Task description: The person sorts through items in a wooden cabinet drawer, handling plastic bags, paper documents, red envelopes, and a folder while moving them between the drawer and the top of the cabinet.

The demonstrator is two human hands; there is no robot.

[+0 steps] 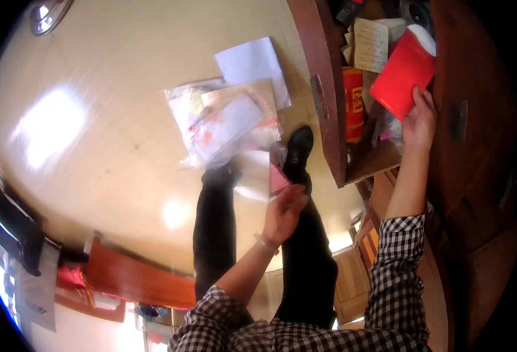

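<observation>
My right hand (419, 120) is closed on the lower edge of a red envelope (404, 73) with a white rounded end at its top. The envelope is held over an open wooden drawer (322, 88). In the drawer lie a handwritten yellowed paper (370, 46), a red and gold cylindrical can (353, 105) and some clear plastic. Lower down, in front of my legs, my left hand (286, 212) pinches a pink folded paper (278, 179). A white sheet (254, 173) adjoins it; whether my fingers hold that too is hidden.
On the pale floor (135, 117) lies a pile of papers in clear plastic bags (223, 126), with a white sheet (252, 64) beyond. My black shoe (300, 149) is beside the pile. The dark wooden cabinet (475, 152) rises at right. An orange-brown wooden piece (135, 273) stands lower left.
</observation>
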